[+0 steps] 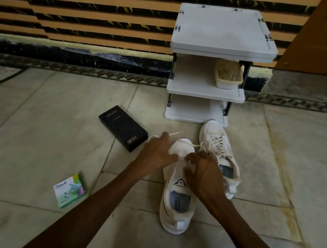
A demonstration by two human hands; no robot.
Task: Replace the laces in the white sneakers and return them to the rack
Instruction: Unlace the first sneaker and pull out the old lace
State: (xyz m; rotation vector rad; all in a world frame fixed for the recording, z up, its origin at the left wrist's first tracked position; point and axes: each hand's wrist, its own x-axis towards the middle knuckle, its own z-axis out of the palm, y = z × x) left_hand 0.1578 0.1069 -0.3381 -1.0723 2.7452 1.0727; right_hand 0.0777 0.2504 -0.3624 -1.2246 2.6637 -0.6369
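Two hands are set over the near sneaker (178, 186), whose long axis runs toe-first toward the rack (202, 91); the lace (188, 144) is pinched by the left hand (157, 151), the upper gripped by the right hand (204, 172).

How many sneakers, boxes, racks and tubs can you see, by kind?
Sneakers: 2, near sneaker and far sneaker
Boxes: 2, black box and green box
Rack: 1
Tub: 1, on the middle shelf
Total: 6
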